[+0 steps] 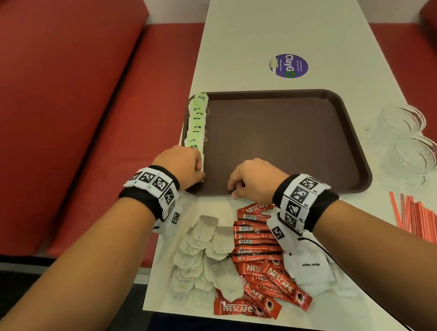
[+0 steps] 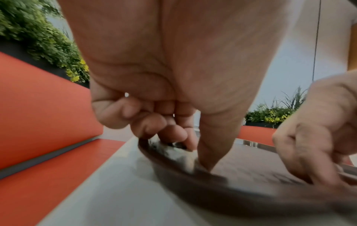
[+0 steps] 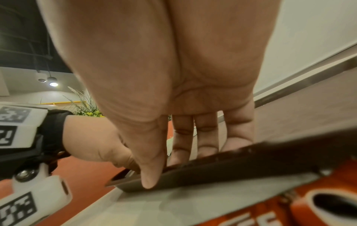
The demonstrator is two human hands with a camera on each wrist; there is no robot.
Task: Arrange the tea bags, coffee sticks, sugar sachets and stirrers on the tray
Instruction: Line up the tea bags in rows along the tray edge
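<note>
A brown tray (image 1: pixel 277 135) lies on the white table, with a row of green-tagged tea bags (image 1: pixel 196 118) along its left side. My left hand (image 1: pixel 200 170) is at the tray's near left corner. Its thumb and curled fingers pinch the nearest tea bag (image 2: pixel 185 156) of the row against the tray (image 2: pixel 251 168). My right hand (image 1: pixel 236 190) holds the tray's near rim (image 3: pixel 231 166), thumb outside and fingers inside. In front of the tray lie loose tea bags (image 1: pixel 196 262), red coffee sticks (image 1: pixel 260 259) and white sugar sachets (image 1: pixel 311 269). Red stirrers (image 1: pixel 431 226) lie at the right.
Two glass cups (image 1: pixel 405 138) stand to the right of the tray, near the table's right edge. A purple sticker (image 1: pixel 290 65) is on the table beyond the tray. A red bench (image 1: pixel 51 104) runs along the left, below the table edge.
</note>
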